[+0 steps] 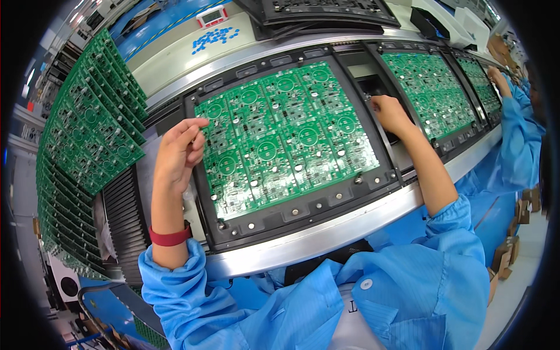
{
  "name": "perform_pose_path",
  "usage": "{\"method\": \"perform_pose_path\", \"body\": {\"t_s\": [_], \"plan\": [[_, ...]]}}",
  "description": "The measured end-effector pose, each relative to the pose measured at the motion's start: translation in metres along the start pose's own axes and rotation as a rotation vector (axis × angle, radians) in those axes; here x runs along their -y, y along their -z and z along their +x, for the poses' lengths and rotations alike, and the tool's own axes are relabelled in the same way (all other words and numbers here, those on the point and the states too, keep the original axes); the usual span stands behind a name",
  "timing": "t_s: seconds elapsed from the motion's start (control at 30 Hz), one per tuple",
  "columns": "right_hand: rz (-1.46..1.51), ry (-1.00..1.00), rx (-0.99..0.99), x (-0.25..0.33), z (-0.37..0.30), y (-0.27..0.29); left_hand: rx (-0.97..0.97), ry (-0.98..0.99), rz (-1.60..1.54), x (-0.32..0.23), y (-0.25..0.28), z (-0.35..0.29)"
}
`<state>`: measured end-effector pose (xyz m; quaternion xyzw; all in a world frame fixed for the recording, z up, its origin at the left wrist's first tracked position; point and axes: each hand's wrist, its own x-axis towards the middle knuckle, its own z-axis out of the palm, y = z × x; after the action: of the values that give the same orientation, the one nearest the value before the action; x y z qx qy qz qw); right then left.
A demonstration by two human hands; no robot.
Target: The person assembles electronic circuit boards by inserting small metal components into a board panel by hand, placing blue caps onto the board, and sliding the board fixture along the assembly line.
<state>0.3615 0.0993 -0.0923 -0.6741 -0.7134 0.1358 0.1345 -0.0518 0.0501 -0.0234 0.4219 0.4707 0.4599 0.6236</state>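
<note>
The green circuit board (286,137) lies in the middle of the frame, seated inside a black frame (271,224), and it already carries many small parts. The left hand (178,149) is at the left edge of this board; its thumb and fingers are curled close together, but if some small piece is between them, I cannot tell. The right hand (392,114), right of the centre, is bent over a small dark bin (367,83), with fingers drawn inward; whether it grasps something there is also not visible for me.

In my judgement, the step in hand is the adding of small parts to the board by hand, with the right hand at the picking place. The next move seems to call for a fine pinch of one piece, then exact placing on the board, without pushing the neighbour parts.

Further outward, a second board (429,96) sits in its own frame at the upper right, and beyond it is a co-worker's hand (499,80). A row of standing boards (87,116) fills the left side of the frame. At the upper left, small blue pieces (214,39) lie scattered on the bench (169,73), near a red and white device (212,17)
</note>
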Motion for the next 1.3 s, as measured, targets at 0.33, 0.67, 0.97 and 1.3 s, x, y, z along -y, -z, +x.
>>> {"method": "perform_pose_path", "body": {"t_s": [0.33,0.67,0.97,1.3], "plan": [[0.693,-0.008,-0.111,0.057,-0.021,0.046,-0.009,0.0,-0.041,0.006,-0.003,0.001],[0.536,0.349,0.167,0.073,-0.019,0.04,0.025,0.04,0.06,0.004,-0.007,0.0],[0.706,0.212,0.368,0.086,-0.014,0.043,0.024,0.034,0.062,0.006,-0.004,0.002],[0.764,0.127,0.129,0.075,-0.004,0.036,0.002,0.024,0.041,0.005,-0.009,0.002]]}}
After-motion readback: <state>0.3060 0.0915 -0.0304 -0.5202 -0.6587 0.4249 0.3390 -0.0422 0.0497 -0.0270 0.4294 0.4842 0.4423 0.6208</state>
